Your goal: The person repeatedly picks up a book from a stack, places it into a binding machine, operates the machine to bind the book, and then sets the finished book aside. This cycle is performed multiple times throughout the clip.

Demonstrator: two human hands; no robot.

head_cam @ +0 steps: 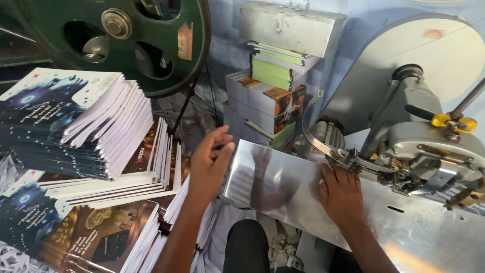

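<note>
Two hands in view, both the person's own. Left hand (208,164) is raised off the surface, fingers (222,146) spread open and slightly curled, holding nothing, hovering just beside the left edge of the metal plate (273,187) and above the nearest booklet stack (174,212). Forearm runs up from the bottom edge, angled right.

Right hand (341,194) lies palm down on the metal plate, fingers extended flat toward the stitching head (424,156), fingertips touching or just short of its lower clamp; cannot tell which. No booklet under it that shows. Forearm comes in from lower right.

Booklets: at least three stacks on the left. One tall fanned stack with dark blue covers (70,121) at upper left, one brown-covered stack (151,162) beneath it, one low stack with brown and blue covers (86,237) at bottom left. Exact booklet count per stack not readable.

One more pile of booklets (268,96) stands behind the plate, green and orange spines, with one grey metal box (290,28) on top. One large green flywheel (131,35) at top left. One yellow knob (442,120) on the machine at right.
</note>
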